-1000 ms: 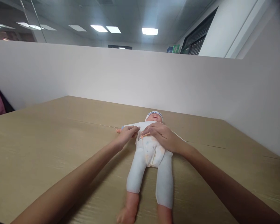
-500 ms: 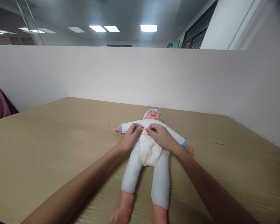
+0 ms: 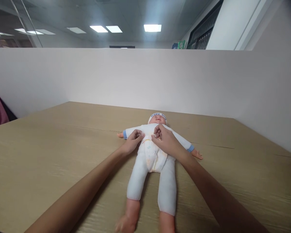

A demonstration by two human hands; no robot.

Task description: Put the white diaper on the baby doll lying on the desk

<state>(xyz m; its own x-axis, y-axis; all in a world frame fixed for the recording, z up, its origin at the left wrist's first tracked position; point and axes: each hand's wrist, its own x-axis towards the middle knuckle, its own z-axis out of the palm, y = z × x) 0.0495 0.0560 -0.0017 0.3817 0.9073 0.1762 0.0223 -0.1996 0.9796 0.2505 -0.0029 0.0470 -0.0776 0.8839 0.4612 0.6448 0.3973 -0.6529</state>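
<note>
On table [image 3: 50,145], doll [image 3: 135,181] lies head far, diaper [image 3: 155,158] at hips. Left hand [image 3: 134,141], right hand [image 3: 167,141] curled beside waistband [image 3: 147,140]; whether gripping, cannot tell. Step seems waistband adjusting; next calls for light, even touch.

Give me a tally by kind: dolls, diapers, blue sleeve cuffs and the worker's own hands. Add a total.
Doll: 1
Diaper: 1
Blue sleeve cuffs: 2
Hands, left hand and right hand: 2
Total: 6

The left hand [image 3: 133,141] and right hand [image 3: 167,141] are bare, like the slim forearms [image 3: 87,182] tapering to the wrists [image 3: 121,151].
</note>
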